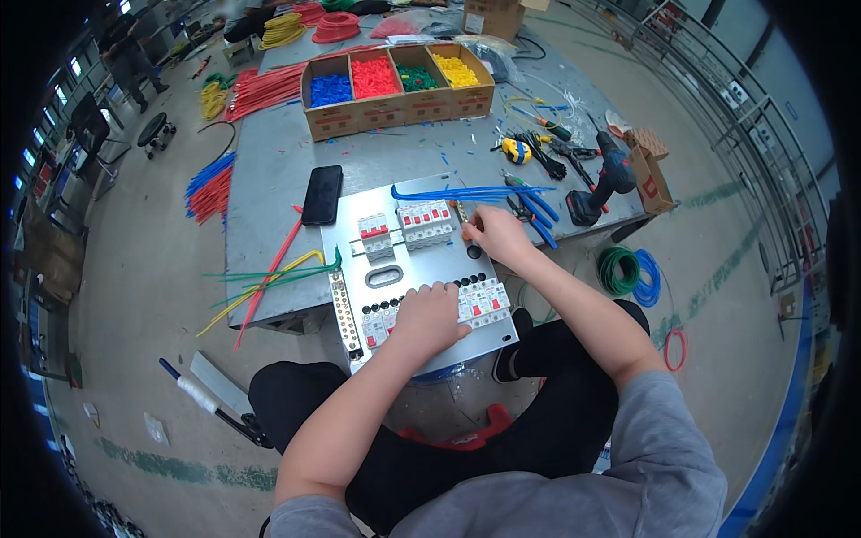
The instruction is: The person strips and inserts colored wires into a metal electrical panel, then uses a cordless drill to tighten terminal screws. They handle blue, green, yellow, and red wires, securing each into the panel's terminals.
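Observation:
A metal mounting plate (357, 273) lies partly on the table and partly over my lap, with circuit breakers fixed on it. My left hand (429, 318) lies over the lower breaker row (482, 302), fingers laid across it and thumb apart. At the plate's right edge my right hand (500, 237) is closed in a pinch beside a brass terminal strip (460, 212). Something small and orange shows at its fingertips; its kind is hidden. Two upper breaker groups, one left (374, 235) and one right (426, 222), sit farther up. Blue wires (462, 193) lie across the far edge.
Left of the plate's brass bar (343, 309), green, yellow and red wires stick out. A black phone (323, 195) lies nearby. Farther back stands a divided cardboard box (399, 109) of coloured caps. Pliers (536, 208), a tape measure (517, 151) and a cordless drill (610, 179) lie right.

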